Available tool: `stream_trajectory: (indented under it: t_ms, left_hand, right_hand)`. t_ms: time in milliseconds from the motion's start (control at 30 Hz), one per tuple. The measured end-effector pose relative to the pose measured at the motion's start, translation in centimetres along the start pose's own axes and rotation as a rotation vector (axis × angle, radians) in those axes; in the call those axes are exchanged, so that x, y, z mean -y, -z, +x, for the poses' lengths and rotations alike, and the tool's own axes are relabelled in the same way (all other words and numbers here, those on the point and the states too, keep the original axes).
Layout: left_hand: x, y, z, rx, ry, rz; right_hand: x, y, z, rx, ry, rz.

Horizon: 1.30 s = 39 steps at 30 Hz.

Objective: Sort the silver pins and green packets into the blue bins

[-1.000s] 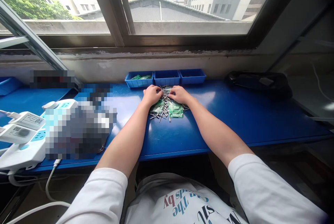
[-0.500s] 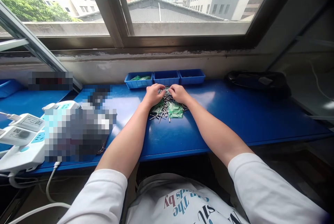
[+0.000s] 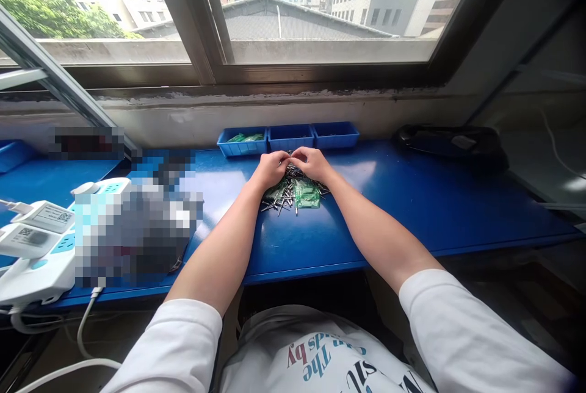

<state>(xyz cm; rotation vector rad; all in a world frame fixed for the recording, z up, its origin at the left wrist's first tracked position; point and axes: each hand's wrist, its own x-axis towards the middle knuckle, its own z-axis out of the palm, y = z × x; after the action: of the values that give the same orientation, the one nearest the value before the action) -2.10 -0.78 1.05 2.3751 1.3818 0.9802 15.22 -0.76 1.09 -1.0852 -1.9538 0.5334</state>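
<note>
My left hand [image 3: 273,167] and my right hand [image 3: 311,163] meet at the far side of a pile of small dark metal rods [image 3: 280,196], which look like screws or pins. The fingertips of both hands are pinched together and touching. What lies between them is too small and too hidden to name. Green-tinted clear plastic packets [image 3: 307,194] rest on the front and left of the pile, below my hands. My palms and wrists cover part of the heap.
Three blue bins stand in a row behind my hands: the left bin [image 3: 242,146] holds green packets, and the middle bin [image 3: 292,144] and right bin [image 3: 336,139] hold dark contents. A black bag [image 3: 453,147] lies right on the blue table [image 3: 412,210]. A white power strip [image 3: 39,274] sits left.
My right hand has moved left and my fingertips have come together, where a gap showed between the hands before. The pile and bins look the same.
</note>
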Motion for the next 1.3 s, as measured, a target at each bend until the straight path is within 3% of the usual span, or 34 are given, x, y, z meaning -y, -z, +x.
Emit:
stream_trajectory:
  t_ms: [300, 567, 767, 867, 1067, 1300]
  left_hand:
    - [-0.2, 0.1, 0.0, -0.014, -0.032, -0.053]
    - [0.1, 0.2, 0.3, -0.023, 0.003, -0.021]
    - [0.2, 0.1, 0.2, -0.045, -0.005, -0.040]
    - [0.1, 0.2, 0.3, -0.066, 0.047, 0.011]
    - [1.0, 0.3, 0.4, -0.148, 0.236, 0.130]
    - [1.3, 0.2, 0.3, -0.045, 0.294, 0.160]
  right_hand:
    - [-0.1, -0.1, 0.3, -0.021, -0.084, 0.016]
    - [-0.2, 0.0, 0.7, -0.132, -0.158, 0.411]
    - [-0.7, 0.4, 0.8, -0.145, -0.198, 0.500]
    - [-1.1, 0.8, 1.0, -0.202, -0.204, 0.372]
    - [-2.2, 2.6, 0.9, -0.403, -0.264, -0.182]
    - [-4.0, 3.0, 0.7, -0.232, -0.416, -0.447]
